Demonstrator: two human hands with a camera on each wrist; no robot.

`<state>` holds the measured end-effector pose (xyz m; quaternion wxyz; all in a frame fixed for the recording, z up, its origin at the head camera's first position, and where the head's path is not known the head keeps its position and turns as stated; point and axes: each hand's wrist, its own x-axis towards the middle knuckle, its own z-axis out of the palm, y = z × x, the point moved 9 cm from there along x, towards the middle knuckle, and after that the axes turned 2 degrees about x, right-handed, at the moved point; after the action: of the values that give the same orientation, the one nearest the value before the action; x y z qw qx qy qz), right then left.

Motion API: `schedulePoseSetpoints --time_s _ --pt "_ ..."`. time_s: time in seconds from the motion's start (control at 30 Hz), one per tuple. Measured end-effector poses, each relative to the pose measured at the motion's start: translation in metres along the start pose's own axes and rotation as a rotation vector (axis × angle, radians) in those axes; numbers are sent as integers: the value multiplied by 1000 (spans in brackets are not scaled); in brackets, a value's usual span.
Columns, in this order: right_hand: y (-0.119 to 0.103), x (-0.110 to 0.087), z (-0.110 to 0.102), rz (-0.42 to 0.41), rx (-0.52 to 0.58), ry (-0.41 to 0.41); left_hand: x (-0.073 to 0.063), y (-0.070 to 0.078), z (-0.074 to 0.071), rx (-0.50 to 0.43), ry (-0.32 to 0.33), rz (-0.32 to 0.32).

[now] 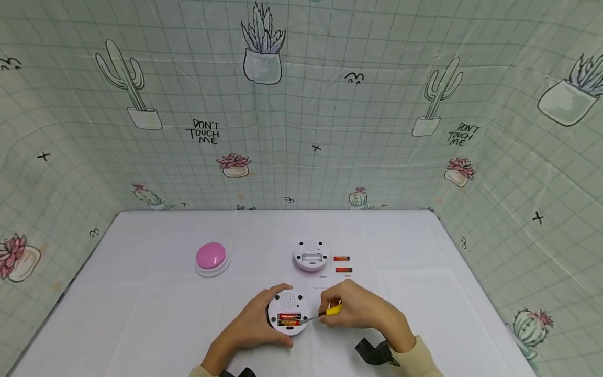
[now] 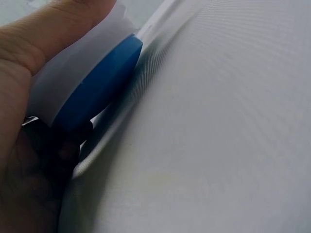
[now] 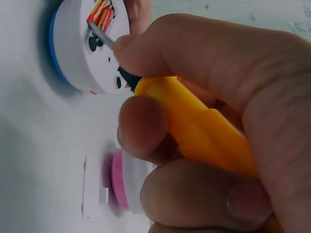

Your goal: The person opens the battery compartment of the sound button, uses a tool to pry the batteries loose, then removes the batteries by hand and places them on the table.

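In the head view a round white push-button device [image 1: 288,301] lies upside down, its battery compartment facing up with two red batteries [image 1: 289,317] inside. My left hand [image 1: 254,324] grips its side, thumb at the near edge and fingers round the far side. The left wrist view shows its blue dome [image 2: 99,82] underneath, close to the tabletop. My right hand [image 1: 360,309] holds a screwdriver [image 1: 334,309] by its yellow handle. In the right wrist view the metal shaft [image 3: 101,34] reaches into the compartment, its tip at the end of one battery.
Beyond my hands sits a second upturned white device [image 1: 311,264], pink underneath, its compartment without batteries. Two loose batteries [image 1: 342,258] lie beside it. A pink-domed button [image 1: 211,256] stands upright at left. A thin white piece [image 3: 92,194] lies near the second device. A patterned cloth [image 1: 282,120] surrounds the table.
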<state>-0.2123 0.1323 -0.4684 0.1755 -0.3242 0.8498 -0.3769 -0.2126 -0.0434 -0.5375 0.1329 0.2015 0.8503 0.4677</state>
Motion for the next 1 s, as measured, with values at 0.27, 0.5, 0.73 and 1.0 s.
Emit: schedulePoseSetpoints --time_s 0.27,0.5,0.73,1.0 --pt "-5 1 1 24 -51 -10 0 0 0 -8 -1 -4" --pt "-6 2 5 41 -82 -8 0 0 1 -8 -10 -4" --pt "-5 0 2 45 -89 1 0 0 2 -17 -14 -7" --pt "1 -3 -2 110 -89 -33 -1 0 1 2 -10 -12"
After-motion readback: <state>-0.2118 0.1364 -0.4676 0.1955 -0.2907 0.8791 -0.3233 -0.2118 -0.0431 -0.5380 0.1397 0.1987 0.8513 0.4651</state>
